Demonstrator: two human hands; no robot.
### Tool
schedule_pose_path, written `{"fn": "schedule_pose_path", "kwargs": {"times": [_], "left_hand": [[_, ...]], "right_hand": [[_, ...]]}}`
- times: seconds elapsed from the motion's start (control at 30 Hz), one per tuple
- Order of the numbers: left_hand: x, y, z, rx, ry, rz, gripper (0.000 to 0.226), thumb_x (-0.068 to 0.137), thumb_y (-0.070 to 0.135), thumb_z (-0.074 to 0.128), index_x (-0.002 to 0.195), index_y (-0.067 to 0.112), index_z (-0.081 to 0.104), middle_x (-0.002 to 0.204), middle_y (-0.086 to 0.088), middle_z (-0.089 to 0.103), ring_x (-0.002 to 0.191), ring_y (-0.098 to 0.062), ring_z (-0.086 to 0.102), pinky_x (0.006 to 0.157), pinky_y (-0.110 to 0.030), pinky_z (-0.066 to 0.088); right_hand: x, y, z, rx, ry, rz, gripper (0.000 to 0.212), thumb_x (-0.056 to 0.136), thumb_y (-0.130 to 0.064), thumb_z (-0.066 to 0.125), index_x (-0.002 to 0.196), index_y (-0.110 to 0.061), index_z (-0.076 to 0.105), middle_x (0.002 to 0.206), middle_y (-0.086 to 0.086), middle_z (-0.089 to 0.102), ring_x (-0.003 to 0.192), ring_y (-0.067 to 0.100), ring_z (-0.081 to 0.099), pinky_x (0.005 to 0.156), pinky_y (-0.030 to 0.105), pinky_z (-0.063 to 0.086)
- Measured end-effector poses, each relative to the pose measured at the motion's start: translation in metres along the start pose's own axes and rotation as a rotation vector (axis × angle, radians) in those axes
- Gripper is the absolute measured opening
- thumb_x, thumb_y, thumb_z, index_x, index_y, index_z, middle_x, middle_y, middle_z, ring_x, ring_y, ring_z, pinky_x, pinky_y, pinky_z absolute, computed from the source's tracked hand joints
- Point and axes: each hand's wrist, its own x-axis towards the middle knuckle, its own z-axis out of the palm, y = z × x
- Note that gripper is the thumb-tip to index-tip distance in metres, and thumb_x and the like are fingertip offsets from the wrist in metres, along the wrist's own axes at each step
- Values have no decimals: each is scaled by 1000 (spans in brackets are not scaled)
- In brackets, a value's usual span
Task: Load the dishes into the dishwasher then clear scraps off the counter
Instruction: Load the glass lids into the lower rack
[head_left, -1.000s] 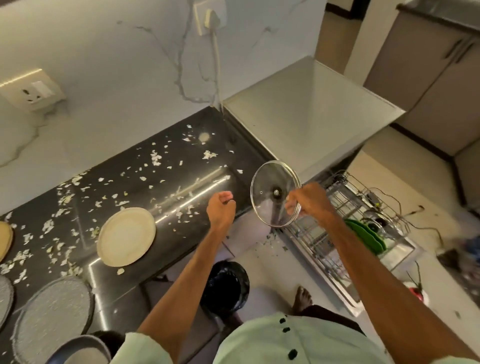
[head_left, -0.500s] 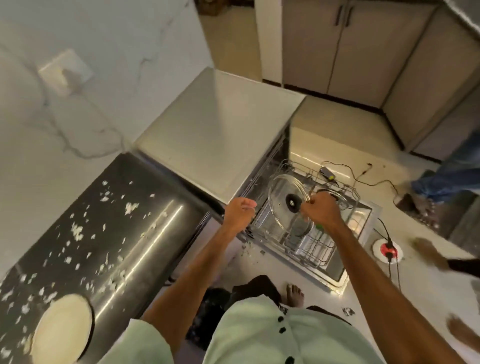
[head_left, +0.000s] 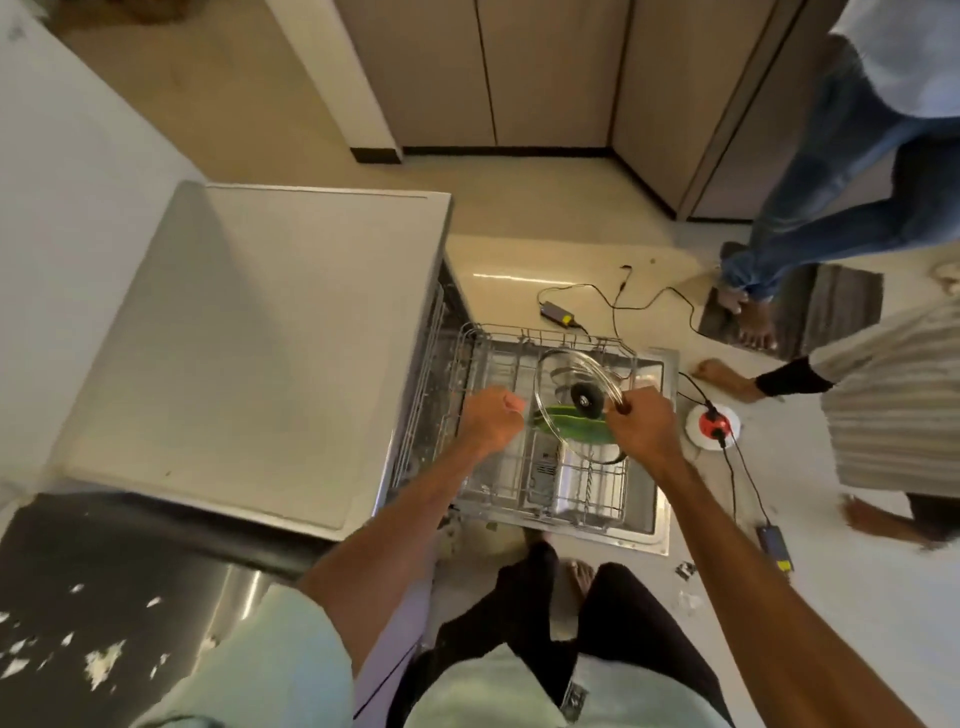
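As a person leans over the open dishwasher, the right hand grips a glass pot lid at its right edge, holding it tilted on its rim above the pulled-out lower rack. The lid's black knob faces the camera, and a green plate in the rack's right half lies directly below it. The left hand hovers just left of the lid, over the rack's bare tines, with its fingers curled in and holding nothing. The lid sits between the two hands, but only the right one carries it. The next move looks like a straight drop by that hand into a slot beside the plate. Pale scraps dot the dark tabletop at near left, not yet cleared. A bystander stands on the floor at far right.
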Motion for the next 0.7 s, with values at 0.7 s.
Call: {"fn": "schedule_pose_path", "kwargs": {"times": [0.7], "left_hand": [[265, -82, 172, 262, -74, 78, 40, 88, 0, 66, 126, 5, 54, 114, -10, 61, 99, -23, 60, 67, -25, 45]], "right_hand": [[280, 111, 118, 1, 254, -65, 17, 97, -6, 56, 87, -7, 71, 74, 7, 64, 65, 23, 58, 63, 31, 41]]}}
